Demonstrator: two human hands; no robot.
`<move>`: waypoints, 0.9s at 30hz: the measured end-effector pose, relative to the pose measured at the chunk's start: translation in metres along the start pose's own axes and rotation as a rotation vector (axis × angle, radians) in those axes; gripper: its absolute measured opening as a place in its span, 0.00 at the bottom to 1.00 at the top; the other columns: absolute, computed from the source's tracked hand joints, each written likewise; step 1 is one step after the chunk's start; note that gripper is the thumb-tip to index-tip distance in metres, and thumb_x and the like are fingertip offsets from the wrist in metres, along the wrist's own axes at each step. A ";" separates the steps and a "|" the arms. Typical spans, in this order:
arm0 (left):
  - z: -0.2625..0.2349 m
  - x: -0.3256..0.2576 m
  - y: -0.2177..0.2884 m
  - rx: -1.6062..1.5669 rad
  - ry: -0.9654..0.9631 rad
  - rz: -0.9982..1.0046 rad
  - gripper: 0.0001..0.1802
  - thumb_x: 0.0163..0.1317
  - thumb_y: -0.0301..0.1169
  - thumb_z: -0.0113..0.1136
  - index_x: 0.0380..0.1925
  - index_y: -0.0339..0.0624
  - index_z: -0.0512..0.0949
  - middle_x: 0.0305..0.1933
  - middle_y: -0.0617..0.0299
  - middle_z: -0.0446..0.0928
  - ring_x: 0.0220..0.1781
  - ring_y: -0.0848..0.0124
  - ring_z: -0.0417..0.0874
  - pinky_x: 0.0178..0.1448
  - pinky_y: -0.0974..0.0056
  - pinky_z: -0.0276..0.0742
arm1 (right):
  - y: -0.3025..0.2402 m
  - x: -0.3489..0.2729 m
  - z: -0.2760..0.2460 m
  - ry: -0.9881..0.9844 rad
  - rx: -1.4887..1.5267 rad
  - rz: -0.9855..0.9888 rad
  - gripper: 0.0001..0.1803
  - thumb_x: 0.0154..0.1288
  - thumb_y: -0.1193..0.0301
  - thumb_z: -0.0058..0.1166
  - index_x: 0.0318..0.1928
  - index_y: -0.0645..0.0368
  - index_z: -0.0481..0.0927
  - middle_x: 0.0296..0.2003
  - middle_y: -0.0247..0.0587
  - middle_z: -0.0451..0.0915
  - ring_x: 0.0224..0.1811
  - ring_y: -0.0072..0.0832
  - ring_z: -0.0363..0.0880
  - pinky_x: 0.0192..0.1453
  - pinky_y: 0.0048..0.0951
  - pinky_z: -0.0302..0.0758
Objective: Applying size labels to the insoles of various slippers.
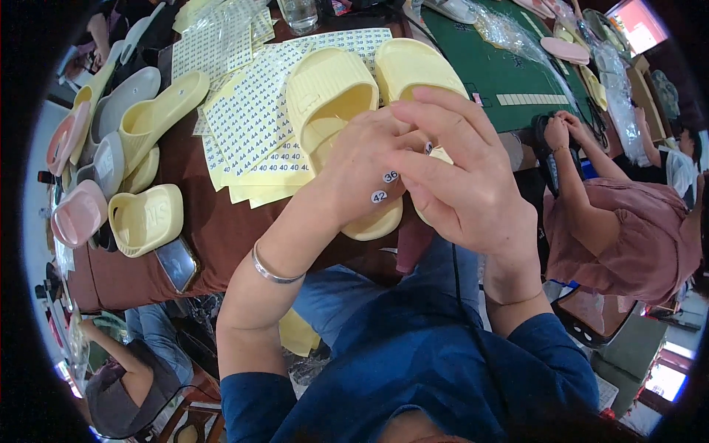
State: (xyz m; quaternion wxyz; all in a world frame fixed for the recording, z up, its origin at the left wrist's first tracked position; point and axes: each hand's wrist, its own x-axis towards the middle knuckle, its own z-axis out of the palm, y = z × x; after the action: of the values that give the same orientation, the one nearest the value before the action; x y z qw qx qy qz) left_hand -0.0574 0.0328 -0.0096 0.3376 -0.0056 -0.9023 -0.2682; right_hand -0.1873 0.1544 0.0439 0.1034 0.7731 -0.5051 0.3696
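Observation:
A pair of pale yellow slide slippers lies in front of me, the left slipper (331, 77) and the right slipper (415, 63). Both my hands are over them. My left hand (362, 162) shows its back, with small round white stickers (379, 196) on the skin; its fingers are mostly hidden behind the other hand. My right hand (469, 173) reaches across with its fingers bent and apart, the index fingertip at the left hand's knuckles. Another round sticker (428, 148) shows in the gap between its fingers. I see nothing held in the right hand.
Yellow sticker sheets (251, 125) overlap on the brown tabletop (229, 221). Several slippers in yellow, grey and pink (77, 214) crowd the left, beside a phone (177, 264). A glass (300, 16) stands at the back. Another person (620, 229) sits at the right, by a green table (487, 59).

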 end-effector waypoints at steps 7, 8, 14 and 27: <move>0.000 -0.001 0.003 0.016 -0.018 -0.073 0.14 0.42 0.27 0.70 0.33 0.42 0.81 0.39 0.53 0.81 0.48 0.49 0.81 0.48 0.49 0.77 | -0.003 -0.004 0.002 -0.044 -0.033 0.028 0.16 0.48 0.78 0.65 0.42 0.58 0.85 0.56 0.50 0.79 0.62 0.54 0.75 0.64 0.46 0.75; 0.001 0.000 0.003 0.006 -0.017 -0.100 0.13 0.43 0.28 0.69 0.32 0.42 0.81 0.38 0.53 0.81 0.48 0.49 0.81 0.48 0.49 0.77 | -0.003 -0.005 0.003 -0.044 -0.033 0.029 0.16 0.48 0.78 0.65 0.42 0.58 0.85 0.56 0.50 0.79 0.62 0.54 0.75 0.64 0.46 0.75; 0.003 -0.001 0.001 0.032 -0.023 -0.077 0.12 0.43 0.29 0.68 0.31 0.41 0.82 0.38 0.54 0.82 0.48 0.50 0.81 0.51 0.49 0.76 | -0.002 -0.004 0.005 -0.029 0.005 0.031 0.13 0.48 0.79 0.67 0.37 0.62 0.84 0.56 0.50 0.80 0.61 0.53 0.76 0.62 0.45 0.77; 0.005 -0.001 0.000 0.057 -0.042 -0.068 0.12 0.45 0.29 0.67 0.33 0.44 0.84 0.37 0.53 0.83 0.46 0.51 0.82 0.51 0.49 0.77 | -0.005 0.000 0.004 -0.027 -0.013 0.030 0.09 0.47 0.81 0.66 0.31 0.62 0.81 0.56 0.49 0.80 0.63 0.50 0.75 0.64 0.45 0.76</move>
State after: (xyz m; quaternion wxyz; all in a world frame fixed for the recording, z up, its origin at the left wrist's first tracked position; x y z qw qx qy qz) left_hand -0.0601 0.0350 -0.0133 0.3091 0.0291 -0.9161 -0.2538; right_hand -0.1808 0.1549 0.0419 0.0961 0.7697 -0.5203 0.3571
